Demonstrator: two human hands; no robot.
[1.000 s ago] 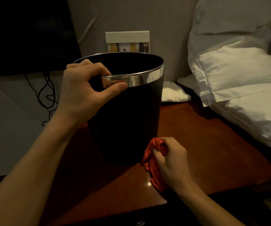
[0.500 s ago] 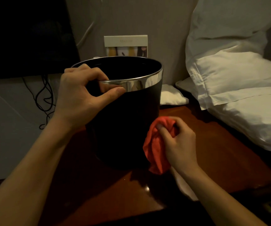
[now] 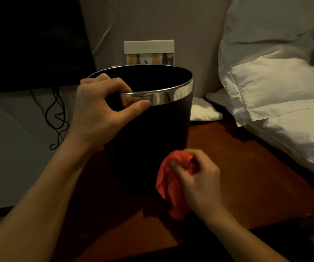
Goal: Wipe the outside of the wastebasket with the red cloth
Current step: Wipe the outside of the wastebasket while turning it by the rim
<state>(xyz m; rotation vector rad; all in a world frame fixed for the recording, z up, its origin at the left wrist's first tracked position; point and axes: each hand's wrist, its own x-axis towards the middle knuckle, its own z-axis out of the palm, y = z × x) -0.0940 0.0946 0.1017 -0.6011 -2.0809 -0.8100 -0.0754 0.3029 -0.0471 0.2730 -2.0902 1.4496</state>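
A black wastebasket [image 3: 148, 133] with a shiny metal band round its rim stands upright on a dark wooden table [image 3: 247, 167]. My left hand [image 3: 103, 112] grips the near left part of the rim, fingers inside and thumb outside on the band. My right hand [image 3: 197, 180] holds a bunched red cloth [image 3: 173, 184] and presses it against the lower right of the basket's outer wall. The basket's base is hidden in shadow.
White pillows [image 3: 277, 95] are piled at the right, overhanging the table's far right side. A small card [image 3: 149, 52] leans on the wall behind the basket, a folded white cloth [image 3: 203, 110] lies beside it, and black cables [image 3: 56, 114] hang at the left under a dark screen.
My right hand with the red cloth rose along the basket's right wall, then came back down toward its lower part. My left hand has kept its grip on the rim.
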